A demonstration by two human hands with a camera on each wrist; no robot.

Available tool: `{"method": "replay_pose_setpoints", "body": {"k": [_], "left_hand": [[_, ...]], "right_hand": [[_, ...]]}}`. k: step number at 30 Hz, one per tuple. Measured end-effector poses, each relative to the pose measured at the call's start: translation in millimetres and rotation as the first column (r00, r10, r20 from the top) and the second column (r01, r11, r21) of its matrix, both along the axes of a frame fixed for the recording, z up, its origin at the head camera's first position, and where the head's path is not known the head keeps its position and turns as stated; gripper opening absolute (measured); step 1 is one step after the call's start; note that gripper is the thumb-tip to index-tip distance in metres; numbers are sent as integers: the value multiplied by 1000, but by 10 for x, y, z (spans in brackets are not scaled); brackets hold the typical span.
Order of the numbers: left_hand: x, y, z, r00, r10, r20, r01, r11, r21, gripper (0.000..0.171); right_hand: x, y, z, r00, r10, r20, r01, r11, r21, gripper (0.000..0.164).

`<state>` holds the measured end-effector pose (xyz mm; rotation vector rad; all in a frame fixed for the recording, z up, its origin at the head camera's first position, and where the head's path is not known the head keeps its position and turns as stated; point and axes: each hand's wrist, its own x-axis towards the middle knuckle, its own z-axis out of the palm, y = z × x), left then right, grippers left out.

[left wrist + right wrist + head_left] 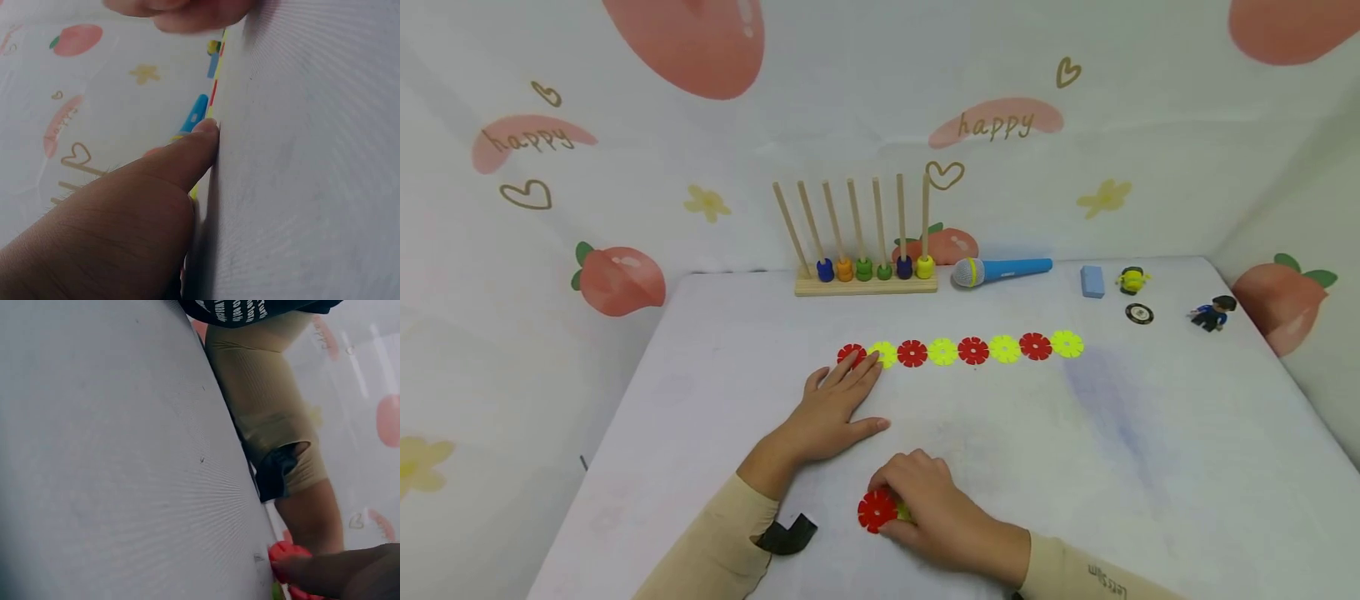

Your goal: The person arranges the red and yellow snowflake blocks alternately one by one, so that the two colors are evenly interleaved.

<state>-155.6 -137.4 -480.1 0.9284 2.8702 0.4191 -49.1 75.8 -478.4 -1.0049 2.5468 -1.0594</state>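
A row of flat, notched plastic discs, red and yellow by turns, runs across the table. My left hand (831, 417) lies with its fingers spread, fingertips on the leftmost red disc (847, 351) and the yellow disc (886, 357) beside it. Nearer the front edge, my right hand (936, 508) holds a red disc (877, 510) between thumb and fingers. A yellow-green disc (904, 512) shows partly behind it, mostly hidden by the hand. In the right wrist view the red disc (287, 555) appears near the thumb, with more red below.
Behind the row stand a wooden peg rack (865, 287) with coloured beads and a blue toy microphone (1015, 268). Farther right are a blue block (1092, 282), a small yellow-green figure (1132, 280), a round black token (1139, 313) and a toy figure (1213, 313).
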Motion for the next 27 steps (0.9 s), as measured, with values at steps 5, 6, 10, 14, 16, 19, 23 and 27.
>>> {"method": "replay_pose_setpoints", "body": {"k": [5, 6, 10, 14, 16, 19, 23, 27], "left_hand": [[-4, -7, -24, 1000, 3, 8, -3, 1000, -2, 85], [-5, -7, -27, 1000, 4, 10, -4, 1000, -5, 86], [-13, -4, -45, 1000, 2, 13, -2, 1000, -13, 86], [-11, -8, -55, 1000, 2, 7, -1, 1000, -10, 86], [-6, -10, -51, 1000, 2, 6, -2, 1000, -10, 85], [1, -11, -44, 1000, 3, 9, -2, 1000, -13, 86], [2, -12, -45, 1000, 2, 11, -2, 1000, -18, 86], [-7, -8, -45, 1000, 1, 6, -1, 1000, -18, 86]], "right_hand": [[-184, 208, 164, 989, 7, 149, 26, 976, -214, 25], [-247, 278, 203, 987, -21, 158, 59, 969, -240, 26], [-529, 652, 325, 957, -227, 179, 272, 917, -291, 25], [-824, 1166, 348, 878, -417, 233, 475, 818, -325, 22], [-950, 1448, 319, 816, -520, 253, 577, 757, -307, 26], [-1085, 1871, 233, 700, -661, 270, 714, 662, -228, 35], [-1157, 2337, 111, 561, -794, 235, 827, 552, -110, 44], [-1181, 2582, 51, 517, -835, 188, 853, 520, -38, 46]]}}
